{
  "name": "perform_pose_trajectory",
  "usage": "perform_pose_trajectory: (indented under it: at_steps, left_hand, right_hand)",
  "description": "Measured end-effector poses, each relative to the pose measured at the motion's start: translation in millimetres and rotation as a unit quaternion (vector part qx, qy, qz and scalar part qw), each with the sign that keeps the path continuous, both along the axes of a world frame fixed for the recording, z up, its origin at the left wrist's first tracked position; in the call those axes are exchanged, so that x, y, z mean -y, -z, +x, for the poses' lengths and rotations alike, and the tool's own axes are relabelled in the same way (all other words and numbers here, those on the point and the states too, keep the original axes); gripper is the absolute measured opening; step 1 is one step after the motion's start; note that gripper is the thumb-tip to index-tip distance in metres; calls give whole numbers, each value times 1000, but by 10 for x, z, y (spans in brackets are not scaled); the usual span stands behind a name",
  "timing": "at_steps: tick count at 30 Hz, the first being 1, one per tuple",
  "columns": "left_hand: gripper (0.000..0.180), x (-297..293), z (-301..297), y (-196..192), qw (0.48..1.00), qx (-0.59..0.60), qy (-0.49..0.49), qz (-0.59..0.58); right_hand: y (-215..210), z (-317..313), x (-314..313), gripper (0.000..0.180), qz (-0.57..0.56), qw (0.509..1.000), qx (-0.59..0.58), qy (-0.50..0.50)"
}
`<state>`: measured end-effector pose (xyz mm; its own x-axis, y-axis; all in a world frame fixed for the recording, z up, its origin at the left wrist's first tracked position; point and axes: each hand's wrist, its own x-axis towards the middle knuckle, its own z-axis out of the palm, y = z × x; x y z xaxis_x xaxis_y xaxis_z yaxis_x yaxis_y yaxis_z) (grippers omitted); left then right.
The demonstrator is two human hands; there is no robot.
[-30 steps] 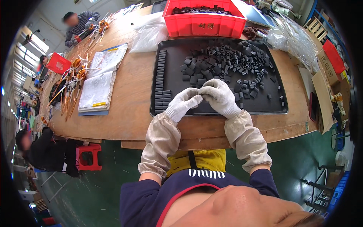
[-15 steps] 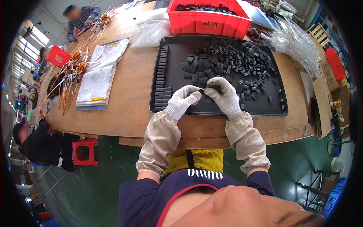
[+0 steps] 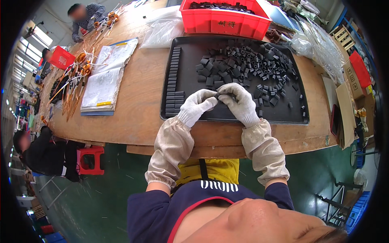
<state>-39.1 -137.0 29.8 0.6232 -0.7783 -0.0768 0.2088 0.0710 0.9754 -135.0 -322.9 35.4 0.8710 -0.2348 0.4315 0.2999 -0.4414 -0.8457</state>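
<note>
A long wooden counter (image 3: 137, 101) carries a wide black tray (image 3: 190, 81) with a red bin (image 3: 227, 22) behind it and an open paper booklet (image 3: 103, 79) to its left. Loose dark ferrite pieces (image 3: 251, 60) lie heaped across the tray's far half, and a neat column of stacked pieces (image 3: 173, 81) runs down its left edge. Both gloved hands meet over the tray's near edge. The left hand (image 3: 196, 106) and right hand (image 3: 239, 102) each have their grip pressed together on one small dark piece (image 3: 221, 96), which sits between the two sets of fingertips, just above the tray floor.
</note>
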Motion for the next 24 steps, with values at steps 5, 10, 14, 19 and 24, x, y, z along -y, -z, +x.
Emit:
perform_pose_trajectory:
  at_steps: [5, 10, 14, 19, 24]
  left_hand:
    - [30, -9, 18, 31, 999, -24, 4, -30]
    - [30, -20, 12, 5, 1000, -2, 5, 5]
    - [30, -35, 6, 12, 1000, 8, 3, -6]
    - [31, -207, 126, -164, 984, 152, -42, 79]
    - [25, -465, 615, -148, 704, 617, -222, 271]
  right_hand:
    - [-85, -11, 15, 18, -30, 999, 8, -27]
    - [-172, -37, 19, 18, -117, 993, -8, -24]
    - [-195, -50, 33, 20, -115, 993, 13, -36]
    - [-194, -90, 56, 23, -19, 1000, 12, 9]
    - [-157, -60, 59, 27, 1, 997, 67, 47]
